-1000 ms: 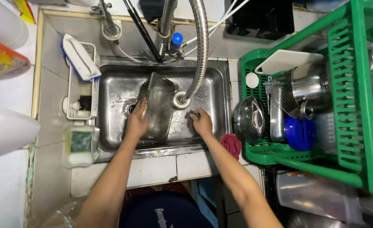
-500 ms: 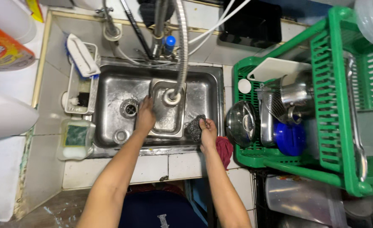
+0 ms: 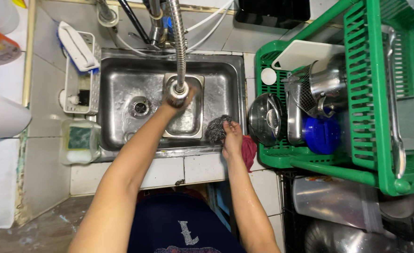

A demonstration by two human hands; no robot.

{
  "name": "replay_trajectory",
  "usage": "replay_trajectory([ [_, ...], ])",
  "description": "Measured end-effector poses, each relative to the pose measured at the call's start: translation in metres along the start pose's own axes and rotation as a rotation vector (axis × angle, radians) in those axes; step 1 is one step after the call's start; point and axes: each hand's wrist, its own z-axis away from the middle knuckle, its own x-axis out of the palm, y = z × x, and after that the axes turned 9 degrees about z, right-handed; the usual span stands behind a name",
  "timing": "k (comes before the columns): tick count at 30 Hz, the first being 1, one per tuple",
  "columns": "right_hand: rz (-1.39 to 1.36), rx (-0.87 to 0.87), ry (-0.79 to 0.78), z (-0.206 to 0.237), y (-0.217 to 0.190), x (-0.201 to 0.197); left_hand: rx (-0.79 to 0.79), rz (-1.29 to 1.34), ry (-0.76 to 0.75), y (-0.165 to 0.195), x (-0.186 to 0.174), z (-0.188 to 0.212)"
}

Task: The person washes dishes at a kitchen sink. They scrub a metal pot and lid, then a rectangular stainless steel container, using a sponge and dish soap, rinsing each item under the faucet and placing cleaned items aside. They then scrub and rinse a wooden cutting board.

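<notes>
Washing up at the steel sink [image 3: 122,84]

Left hand [image 3: 178,97], arm outstretched, wraps its grip around the faucet head [image 3: 176,89]; right hand [image 3: 231,137] pinches a steel scourer [image 3: 216,129].

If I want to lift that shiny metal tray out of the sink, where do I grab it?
Probably take the rectangular steel tray by its near long rim, coming from above on the front side. It lies flat, open side up, in the steel sink; the left hand and flexible tap hose crowd the far end.
</notes>
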Motion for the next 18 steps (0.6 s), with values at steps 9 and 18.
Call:
replay_trajectory([
  [9,0.003,-0.087,-0.014,-0.011,0.007,0.018,0.263,-0.802,0.128,-0.017,-0.052,0.063],
  [18,0.117,-0.033,0.03,-0.004,0.014,0.029,-0.349,-0.369,0.188,-0.056,-0.061,0.151],
])
